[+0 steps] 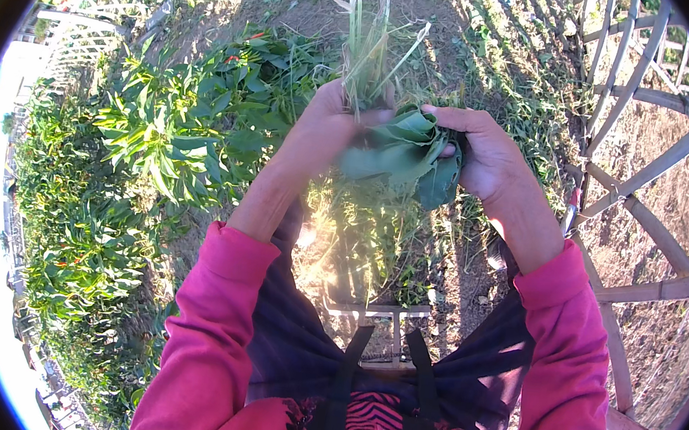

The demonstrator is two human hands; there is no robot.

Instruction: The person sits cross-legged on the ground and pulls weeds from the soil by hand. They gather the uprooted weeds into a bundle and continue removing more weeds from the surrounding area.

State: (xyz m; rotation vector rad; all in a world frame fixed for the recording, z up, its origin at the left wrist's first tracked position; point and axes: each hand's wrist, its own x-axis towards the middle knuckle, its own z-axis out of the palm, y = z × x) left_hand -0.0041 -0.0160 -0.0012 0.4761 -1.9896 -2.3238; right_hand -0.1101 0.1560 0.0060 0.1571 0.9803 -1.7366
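In front of me my left hand (334,124) is closed around a bundle of pale green and dry grass stalks (365,61), whose ends stick up past the fingers. This hand is somewhat blurred. Broad green leaves (403,149), folded and stacked, lie between the two hands. Their right side is pinched between the thumb and fingers of my right hand (469,143). The left thumb lies against the upper left part of the leaves; whether it presses on them I cannot tell.
Pepper plants with some red fruits (204,120) grow on the left. A lattice fence of split bamboo (653,170) curves along the right. Soil with grass and cut weeds (367,236) lies below the hands, between my legs. A low frame (379,310) is near my lap.
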